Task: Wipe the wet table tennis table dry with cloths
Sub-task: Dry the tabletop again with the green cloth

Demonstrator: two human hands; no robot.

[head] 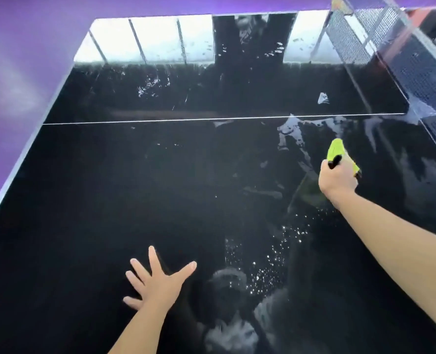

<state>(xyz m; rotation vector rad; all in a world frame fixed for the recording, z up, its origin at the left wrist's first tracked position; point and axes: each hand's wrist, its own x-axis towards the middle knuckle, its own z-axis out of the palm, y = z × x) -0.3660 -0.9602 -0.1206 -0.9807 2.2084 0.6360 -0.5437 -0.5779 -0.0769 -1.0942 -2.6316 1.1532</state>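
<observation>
The left hand (155, 284) lies flat and spread on the wet surface (109, 187). The right hand (338, 180) grips a green wiper (337, 149). The leaning hand could slip on the drops (275, 251).

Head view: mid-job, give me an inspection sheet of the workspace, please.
Surface: black table tennis table, glossy with reflections; droplets between the arms, smeared water by the white centre line.
Job's things: lime-green cloth, held over the table's right side, near the net.
Clutter: nothing seen.
Hands: left hand flat on the table, fingers spread; right hand grips the cloth.
Cables: nothing seen.
Surroundings: net at the right edge; purple floor to the left.
</observation>
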